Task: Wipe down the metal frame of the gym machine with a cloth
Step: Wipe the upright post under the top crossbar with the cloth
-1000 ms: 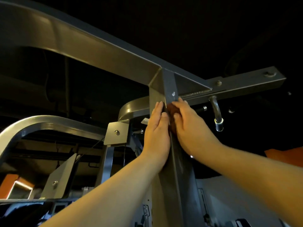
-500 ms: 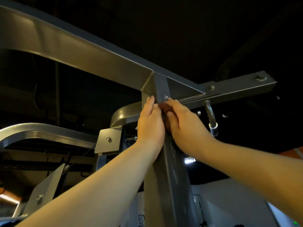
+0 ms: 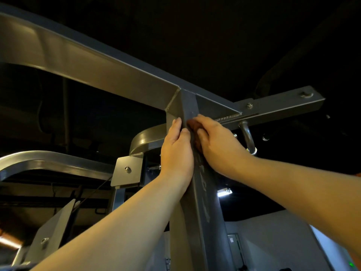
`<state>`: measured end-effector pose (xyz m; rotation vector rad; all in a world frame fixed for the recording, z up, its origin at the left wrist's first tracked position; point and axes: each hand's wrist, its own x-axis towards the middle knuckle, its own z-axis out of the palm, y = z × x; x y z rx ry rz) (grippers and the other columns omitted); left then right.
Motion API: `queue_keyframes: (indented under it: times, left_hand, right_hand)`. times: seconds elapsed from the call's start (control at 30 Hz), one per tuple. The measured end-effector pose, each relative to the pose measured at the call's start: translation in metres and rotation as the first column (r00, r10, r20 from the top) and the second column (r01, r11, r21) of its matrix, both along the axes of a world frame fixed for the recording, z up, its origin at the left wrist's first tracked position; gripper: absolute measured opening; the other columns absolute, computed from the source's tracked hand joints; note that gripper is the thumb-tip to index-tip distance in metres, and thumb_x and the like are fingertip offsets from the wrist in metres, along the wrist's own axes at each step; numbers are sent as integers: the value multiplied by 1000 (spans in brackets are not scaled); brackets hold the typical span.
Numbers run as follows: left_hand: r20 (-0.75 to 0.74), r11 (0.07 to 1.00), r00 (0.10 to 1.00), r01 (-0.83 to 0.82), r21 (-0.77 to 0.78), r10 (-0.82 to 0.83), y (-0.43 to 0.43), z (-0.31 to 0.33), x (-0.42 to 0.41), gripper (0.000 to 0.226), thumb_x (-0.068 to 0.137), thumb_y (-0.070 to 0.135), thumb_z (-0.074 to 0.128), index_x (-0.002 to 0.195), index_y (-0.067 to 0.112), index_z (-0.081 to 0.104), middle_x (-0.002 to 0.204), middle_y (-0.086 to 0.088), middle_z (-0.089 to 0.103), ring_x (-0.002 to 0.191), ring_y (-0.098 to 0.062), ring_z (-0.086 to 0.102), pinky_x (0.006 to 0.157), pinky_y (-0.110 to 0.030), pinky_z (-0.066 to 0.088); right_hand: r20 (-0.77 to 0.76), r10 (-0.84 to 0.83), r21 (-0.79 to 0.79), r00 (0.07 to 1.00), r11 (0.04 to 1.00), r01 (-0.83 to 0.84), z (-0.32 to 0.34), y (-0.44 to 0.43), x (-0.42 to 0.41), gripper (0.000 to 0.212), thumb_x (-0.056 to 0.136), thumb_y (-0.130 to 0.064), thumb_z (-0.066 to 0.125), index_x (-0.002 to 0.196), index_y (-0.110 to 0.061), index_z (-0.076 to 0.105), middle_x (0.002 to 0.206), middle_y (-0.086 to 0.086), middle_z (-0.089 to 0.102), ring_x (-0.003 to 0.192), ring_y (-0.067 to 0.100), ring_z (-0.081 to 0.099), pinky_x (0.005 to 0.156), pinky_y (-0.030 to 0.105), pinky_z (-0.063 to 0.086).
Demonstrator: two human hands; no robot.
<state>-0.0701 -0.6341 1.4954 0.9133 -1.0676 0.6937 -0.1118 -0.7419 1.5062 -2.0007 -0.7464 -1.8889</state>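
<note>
Head view: both hands high on the frame's upright post (image 3: 203,202), the cloth under the right one.

The reddish-brown cloth (image 3: 195,127) sits just past centre toward 12 o'clock, wadded against the post right below the welded joint with the top beam (image 3: 97,69). The right hand (image 3: 216,145) has its fingers bent over the wad, gripping and pressing it to the metal. The left hand (image 3: 176,151), at the cloth's 9 o'clock, lies flat with straight fingers on the post's left face and holds nothing. Over the last second the hands have barely shifted against the joint; mostly the view has drifted. That suggests close scrubbing at this corner, with the cross arm (image 3: 273,108) at 2 o'clock and its hook (image 3: 247,133) likely still unwiped.
</note>
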Motion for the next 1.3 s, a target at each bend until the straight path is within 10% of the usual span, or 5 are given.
queue_keyframes:
  times: [0.27,0.73,0.97,1.13,1.3]
  left_hand:
    - [-18,999,999,36,-21,-37,1,-3,-6,45,109,20,48,153,32,48,155,7,49,141,-14,48,122,-40,35]
    - [12,999,999,33,-21,-33,3,-4,0,45,110,18,46,153,29,49,156,4,49,144,-17,45,125,-45,32]
    - [90,998,995,-37,52,32,7,-31,10,40,93,45,51,130,57,57,159,14,44,148,-16,42,124,-48,32]
    - [150,997,989,-5,73,-5,11,-64,12,43,92,37,51,132,53,58,162,8,43,150,-13,39,127,-47,28]
    - [159,991,982,-117,62,106,13,-117,11,48,96,39,46,144,45,49,161,14,42,149,-2,37,127,-42,29]
  right_hand:
    - [5,55,74,998,996,-56,-11,16,5,34,107,-27,37,139,-28,50,138,-3,52,126,11,52,109,34,45]
    - [-46,18,106,999,994,-13,3,18,-1,42,108,-26,35,150,-23,39,151,1,41,143,19,38,120,43,35]
    - [-85,116,59,990,992,-111,-128,18,-1,50,109,-28,32,158,-37,23,158,-30,16,145,-20,-5,110,-2,0]
    - [-105,98,115,990,990,-86,-99,14,0,49,111,-25,34,159,-28,28,167,-12,22,153,-1,8,125,21,10]
    - [-99,85,129,991,989,-71,-120,19,0,49,111,-25,32,160,-27,24,168,-12,17,154,-2,1,116,11,3]
